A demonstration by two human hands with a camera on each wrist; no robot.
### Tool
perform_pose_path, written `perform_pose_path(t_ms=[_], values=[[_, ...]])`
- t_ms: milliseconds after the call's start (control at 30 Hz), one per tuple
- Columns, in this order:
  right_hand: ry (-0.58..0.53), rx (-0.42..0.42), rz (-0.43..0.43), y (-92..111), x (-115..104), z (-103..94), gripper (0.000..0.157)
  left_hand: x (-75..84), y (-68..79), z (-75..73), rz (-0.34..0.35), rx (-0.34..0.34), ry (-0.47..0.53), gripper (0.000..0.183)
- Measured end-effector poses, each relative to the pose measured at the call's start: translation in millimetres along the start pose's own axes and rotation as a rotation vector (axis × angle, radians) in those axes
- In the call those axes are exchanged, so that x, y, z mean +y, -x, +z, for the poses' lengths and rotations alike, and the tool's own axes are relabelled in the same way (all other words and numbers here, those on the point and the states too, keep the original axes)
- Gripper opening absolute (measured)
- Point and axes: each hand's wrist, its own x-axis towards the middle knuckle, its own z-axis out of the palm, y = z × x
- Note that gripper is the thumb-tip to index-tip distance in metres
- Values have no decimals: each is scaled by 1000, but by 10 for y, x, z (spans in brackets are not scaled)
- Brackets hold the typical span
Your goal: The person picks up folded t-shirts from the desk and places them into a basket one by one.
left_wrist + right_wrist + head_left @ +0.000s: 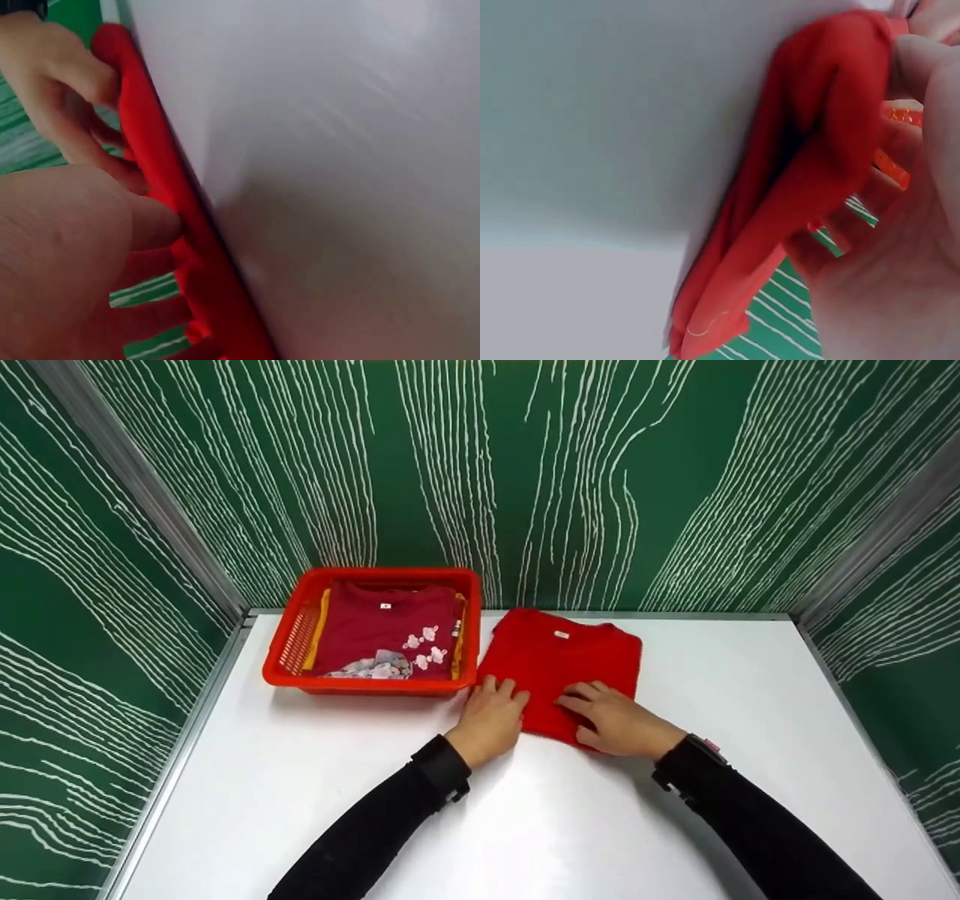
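A folded red shirt (pixel 559 667) lies on the table, its neckline and small white label toward the back wall. My left hand (pixel 491 716) rests on its front left corner with fingers extended over the cloth. In the left wrist view, the left thumb (pixel 154 221) touches the shirt's front edge. My right hand (pixel 619 720) lies on the front right part, fingertips on top and thumb low at the near edge. The right wrist view shows the shirt's edge (pixel 810 150) puffed up in loose folds beside the right thumb (pixel 915 64).
An orange-red plastic basket (pixel 375 685) stands just left of the shirt, against the back. Inside lie a folded maroon shirt (pixel 360 630) with pink flower prints and some yellow cloth (pixel 317 630). Green walls (pixel 517 472) with white wavy lines enclose the white table (pixel 247 810).
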Motion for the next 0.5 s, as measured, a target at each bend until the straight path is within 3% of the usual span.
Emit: perform_pose_path(t_ms=[167,333,500], values=[[-29,53,84,-40,96,-74,42,62,-16,-83,12,-38,40,38],[29,104,224,-94,174,-106,38,12,-153,-93,-17,-17,95,42],[104,63,221,-102,186,-92,44,-69,-239,-17,-65,-7,115,44]])
